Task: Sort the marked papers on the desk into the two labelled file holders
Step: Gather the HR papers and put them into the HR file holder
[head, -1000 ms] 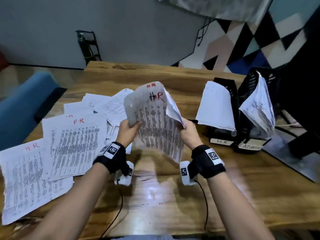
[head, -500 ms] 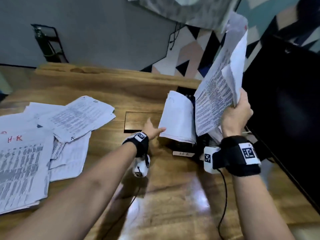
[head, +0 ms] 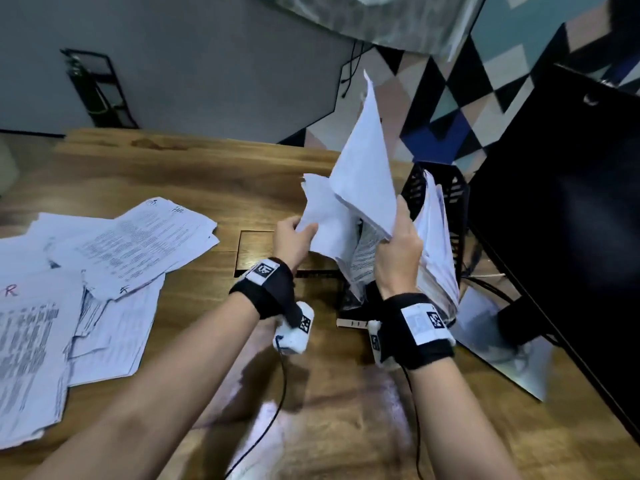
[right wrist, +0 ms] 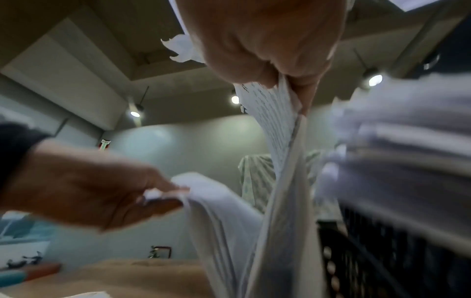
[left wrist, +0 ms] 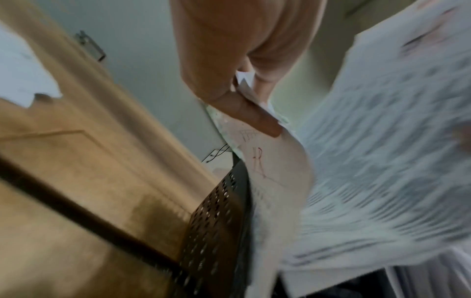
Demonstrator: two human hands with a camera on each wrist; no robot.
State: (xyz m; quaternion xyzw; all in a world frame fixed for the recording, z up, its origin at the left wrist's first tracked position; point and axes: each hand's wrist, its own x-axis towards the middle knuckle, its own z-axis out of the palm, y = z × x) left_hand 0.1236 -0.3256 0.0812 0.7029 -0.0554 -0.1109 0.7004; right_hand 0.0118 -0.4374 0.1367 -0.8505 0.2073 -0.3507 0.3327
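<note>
- My right hand (head: 398, 251) pinches a bundle of papers (head: 367, 168) by its lower edge, right of centre in the head view, standing upright over the near file holder (head: 349, 303).
- My left hand (head: 292, 237) pinches the top corner of the filed papers (head: 325, 223) already in that holder and pulls them leftward; the left wrist view shows a red "HR" on that sheet.
- Risk 1: the bundle is limp and held only at the bottom, so it could buckle or fan out and catch on the holder's rim.
- Risk 2: if my left pinch slips, the filed papers could spring back and close the gap.
- Risk 3: the far file holder (head: 446, 202) stands just beside, stuffed with sheets; a drift right would misfile the bundle.
- The desk pile (head: 104, 265) at the left of the frame remains unsorted; I judge the job well short of done.
</note>
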